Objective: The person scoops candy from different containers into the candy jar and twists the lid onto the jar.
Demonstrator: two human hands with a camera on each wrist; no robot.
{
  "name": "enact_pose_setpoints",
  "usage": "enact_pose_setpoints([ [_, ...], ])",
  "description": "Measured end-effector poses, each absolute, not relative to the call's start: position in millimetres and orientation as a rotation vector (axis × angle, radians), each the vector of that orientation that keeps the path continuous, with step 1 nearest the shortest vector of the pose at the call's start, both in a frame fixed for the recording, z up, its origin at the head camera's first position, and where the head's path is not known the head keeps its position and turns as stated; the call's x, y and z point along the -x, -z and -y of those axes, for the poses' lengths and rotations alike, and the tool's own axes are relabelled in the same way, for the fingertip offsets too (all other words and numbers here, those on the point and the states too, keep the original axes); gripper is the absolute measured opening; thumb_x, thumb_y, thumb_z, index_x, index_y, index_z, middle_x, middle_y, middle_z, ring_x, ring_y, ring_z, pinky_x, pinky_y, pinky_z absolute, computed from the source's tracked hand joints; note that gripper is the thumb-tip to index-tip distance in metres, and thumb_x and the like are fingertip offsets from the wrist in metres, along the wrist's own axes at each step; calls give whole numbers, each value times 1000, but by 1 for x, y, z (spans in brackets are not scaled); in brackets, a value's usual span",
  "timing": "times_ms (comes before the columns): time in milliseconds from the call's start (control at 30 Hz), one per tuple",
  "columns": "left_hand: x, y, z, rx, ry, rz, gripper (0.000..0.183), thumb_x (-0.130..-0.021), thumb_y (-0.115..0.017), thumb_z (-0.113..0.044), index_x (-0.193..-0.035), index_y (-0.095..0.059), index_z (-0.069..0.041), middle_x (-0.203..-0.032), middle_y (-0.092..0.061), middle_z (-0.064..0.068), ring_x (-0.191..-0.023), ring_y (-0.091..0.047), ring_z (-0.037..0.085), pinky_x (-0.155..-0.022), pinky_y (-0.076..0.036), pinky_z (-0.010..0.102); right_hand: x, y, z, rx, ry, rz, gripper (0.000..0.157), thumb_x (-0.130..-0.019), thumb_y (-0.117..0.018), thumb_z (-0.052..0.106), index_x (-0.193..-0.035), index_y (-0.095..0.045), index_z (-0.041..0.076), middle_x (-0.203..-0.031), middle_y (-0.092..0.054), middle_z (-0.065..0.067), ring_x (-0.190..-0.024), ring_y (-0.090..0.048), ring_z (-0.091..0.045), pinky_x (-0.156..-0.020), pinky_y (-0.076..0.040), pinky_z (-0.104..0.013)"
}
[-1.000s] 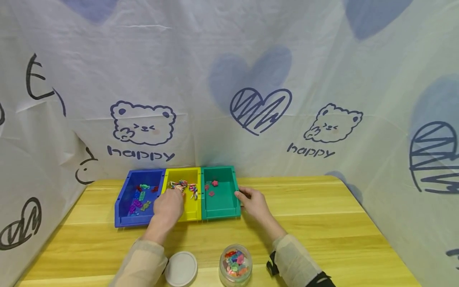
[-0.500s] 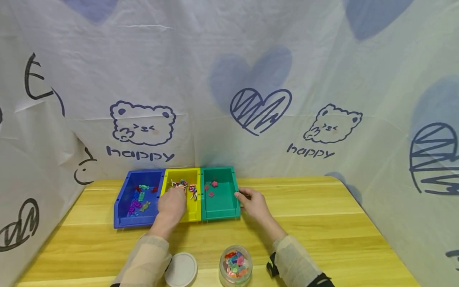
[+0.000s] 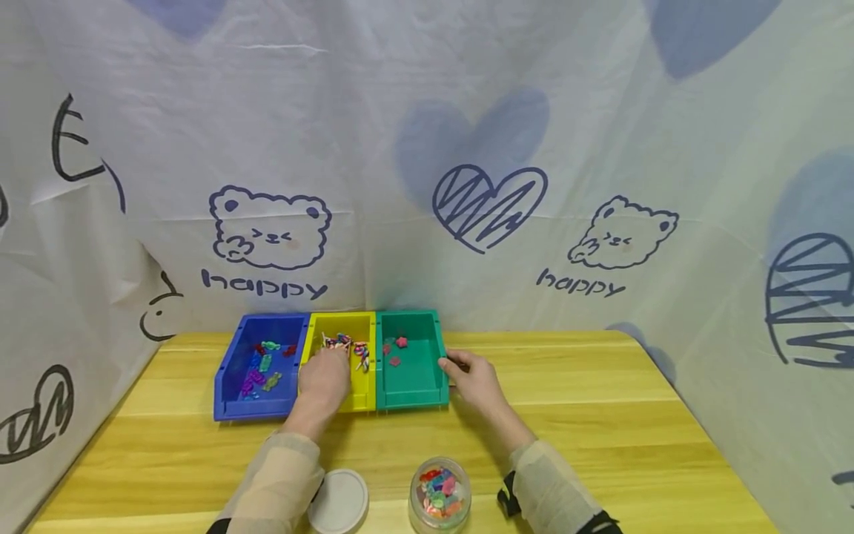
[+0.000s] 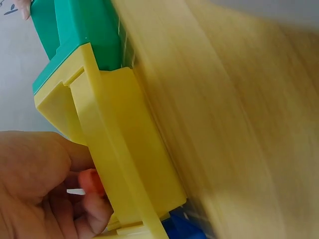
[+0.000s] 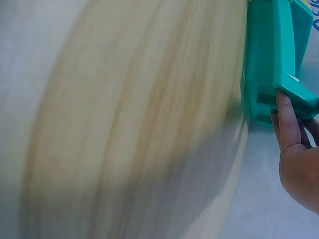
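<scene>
My left hand (image 3: 325, 380) reaches into the yellow bin (image 3: 360, 400). In the left wrist view its curled fingers hold a small orange-red piece (image 4: 91, 182) with a white stick-like bit. Several small striped lollipop-like pieces (image 3: 361, 354) lie in that bin beyond the hand. My right hand (image 3: 477, 377) grips the right side wall of the green bin (image 3: 415, 393) near its front. Several pink flower-shaped pieces (image 3: 402, 342) lie inside the green bin. In the right wrist view, the fingers (image 5: 287, 122) touch the bin's corner.
At the left of the row stands a blue bin (image 3: 230, 378) with several coloured candy-shaped pieces (image 3: 265, 363). Nearer on the wooden table (image 3: 600, 423) are an uncovered clear jar (image 3: 419, 515) of mixed pieces and a round white lid (image 3: 339, 501). A printed cloth (image 3: 373, 148) hangs behind.
My left hand has shifted slightly right and forward within the yellow bin. The right hand stays at the green bin, and the jar and lid stay put.
</scene>
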State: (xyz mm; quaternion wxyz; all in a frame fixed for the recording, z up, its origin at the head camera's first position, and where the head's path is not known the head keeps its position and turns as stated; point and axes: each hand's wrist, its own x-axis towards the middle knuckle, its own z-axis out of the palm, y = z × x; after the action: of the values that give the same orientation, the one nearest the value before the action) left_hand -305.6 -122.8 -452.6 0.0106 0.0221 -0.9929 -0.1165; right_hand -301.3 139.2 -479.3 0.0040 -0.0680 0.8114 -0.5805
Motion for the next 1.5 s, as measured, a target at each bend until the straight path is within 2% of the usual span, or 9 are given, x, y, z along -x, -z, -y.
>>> enact_pose_setpoints([
  [367, 305, 457, 126, -39, 382, 3115, 7, -89, -69, -2, -92, -71, 4, -90, -71, 20, -77, -69, 34, -76, -61, 51, 302, 480, -140, 214, 1838, -2538, 40, -105, -62, 16, -140, -60, -5, -122, -67, -21, -108, -68, -36, -84, -61, -48],
  [667, 305, 453, 127, -93, 537, 3166, 13, -89, -67, -8, -94, -69, 4, -85, -65, 18, -71, -61, 30, -68, -58, 45, 303, 479, -139, 201, 1839, -2536, 39, -105, -62, 16, -139, -61, -5, -122, -67, -20, -107, -69, -35, -84, -61, -48],
  [867, 307, 453, 132, -39, 548, 3161, 9, -86, -69, -2, -91, -69, 6, -84, -67, 17, -71, -61, 28, -73, -58, 47, 303, 479, -140, 191, 1835, -2525, 39, -105, -62, 17, -138, -62, -4, -122, -68, -19, -108, -69, -35, -84, -61, -47],
  [1067, 305, 452, 134, -19, 579, 3152, 7, -87, -68, 1, -92, -68, 6, -83, -66, 16, -72, -61, 28, -73, -57, 46, 303, 479, -140, 199, 1836, -2533, 40, -105, -62, 17, -139, -62, -3, -124, -67, -20, -110, -69, -36, -84, -61, -48],
  [1267, 304, 453, 134, 1, 594, 3116, 20, -86, -68, 3, -104, -64, 10, -90, -67, 21, -80, -64, 33, -80, -58, 50, 304, 480, -141, 193, 1839, -2525, 40, -105, -63, 18, -138, -62, -4, -124, -67, -20, -111, -68, -37, -83, -61, -46],
  [1500, 303, 457, 132, 24, 621, 3087, 42, -88, -64, 5, -126, -51, 19, -109, -60, 31, -98, -64, 41, -94, -54, 55, 304, 480, -141, 187, 1854, -2510, 40, -105, -63, 17, -138, -62, -4, -126, -67, -20, -111, -68, -37, -82, -62, -46],
])
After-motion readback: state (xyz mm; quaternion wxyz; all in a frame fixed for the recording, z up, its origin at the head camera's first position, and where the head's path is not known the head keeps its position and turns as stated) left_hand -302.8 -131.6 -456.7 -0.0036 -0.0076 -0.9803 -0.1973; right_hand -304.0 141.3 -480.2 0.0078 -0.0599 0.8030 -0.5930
